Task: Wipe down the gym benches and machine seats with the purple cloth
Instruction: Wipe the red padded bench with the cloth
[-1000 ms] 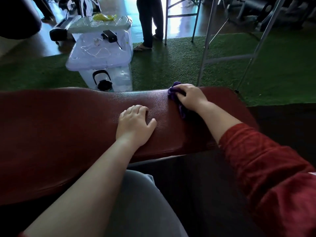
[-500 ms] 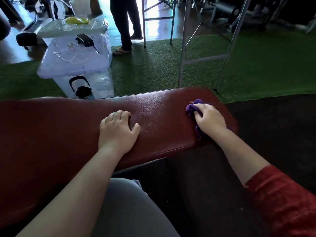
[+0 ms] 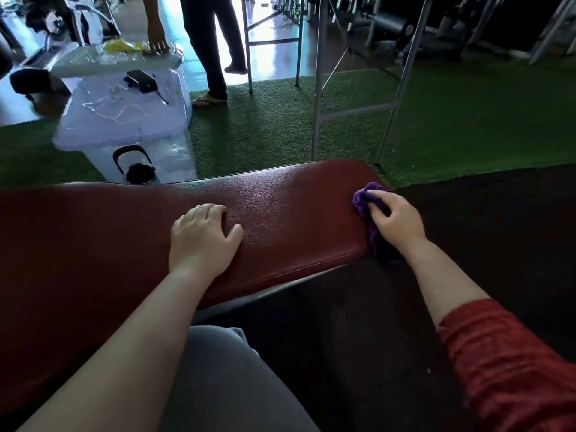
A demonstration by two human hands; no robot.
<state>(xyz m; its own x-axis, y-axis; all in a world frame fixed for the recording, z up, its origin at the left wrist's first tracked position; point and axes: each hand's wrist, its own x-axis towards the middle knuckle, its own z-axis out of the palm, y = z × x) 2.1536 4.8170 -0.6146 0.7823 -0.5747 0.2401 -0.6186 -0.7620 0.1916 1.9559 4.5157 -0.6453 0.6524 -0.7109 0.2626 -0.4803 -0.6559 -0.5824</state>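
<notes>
A dark red padded bench (image 3: 280,207) runs across the middle of the frame from the left edge to a rounded end right of centre. The purple cloth (image 3: 362,199) sits bunched at that right end, partly on the top surface and partly hanging down over the end of the pad. The right hand (image 3: 396,221) holds it there. Its grip is closed on the cloth, fingers curled over the bunched fabric and pressing it to the pad's edge. A red sleeve (image 3: 505,369) covers that forearm at lower right.

The left hand (image 3: 202,238) lies palm down on the bench near the centre of the frame, well apart from the cloth. Its grip is loose and holds nothing, with the fingers slightly bent and the thumb spread to the right. A grey trouser leg (image 3: 224,385) fills the bottom centre.

Behind the bench, at upper left, a clear plastic storage box (image 3: 149,151) stands on green turf (image 3: 467,120). On its lid lie a small black device (image 3: 140,81) and a thin white cable (image 3: 118,112). A second person's legs (image 3: 212,42) stand at top centre, and that person's hand (image 3: 157,42) rests on a surface above the box, beside something yellow (image 3: 121,46). A grey metal frame (image 3: 318,88) rises from the turf right of centre.
</notes>
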